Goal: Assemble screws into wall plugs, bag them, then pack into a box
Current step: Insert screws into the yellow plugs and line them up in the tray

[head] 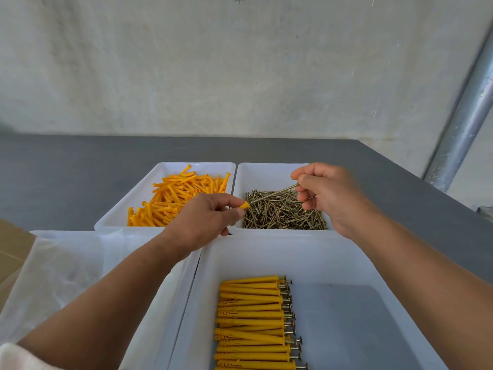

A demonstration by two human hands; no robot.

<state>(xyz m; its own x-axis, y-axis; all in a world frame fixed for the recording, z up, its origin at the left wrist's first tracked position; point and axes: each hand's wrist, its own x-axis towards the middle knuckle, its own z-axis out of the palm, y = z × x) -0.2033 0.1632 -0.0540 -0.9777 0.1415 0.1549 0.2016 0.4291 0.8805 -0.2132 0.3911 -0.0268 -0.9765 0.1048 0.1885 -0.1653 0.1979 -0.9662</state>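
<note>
Left hand (205,220) pinches one orange wall plug (244,205) between thumb and fingertips, only the plug's end poking out past them; right hand (328,194) pinches a long screw (274,193) at its head end, remaining fingers curled in. Screw slants down to the left, tip right at the plug's end, can't tell if it's touching or already started in. Both hands are up off the trays and meet over the near-left corner of the rear right tray (256,169), which holds a heap of loose screws (282,216). Rear left tray (160,168), touching it side by side, has a pile of loose plugs (173,198). Front right tray (266,252), nearest the camera, holds assembled plugs (252,321) stacked in a neat row on its left side, screw heads sticking out to the right. Front left tray (149,303) sits under the left forearm with clear plastic bags (61,265) lying in it. Cardboard box (12,249) at the far left edge, partly cut off. All four trays sit on a grey table (80,169) against a pale wall, metal pipe (464,121) at right
</note>
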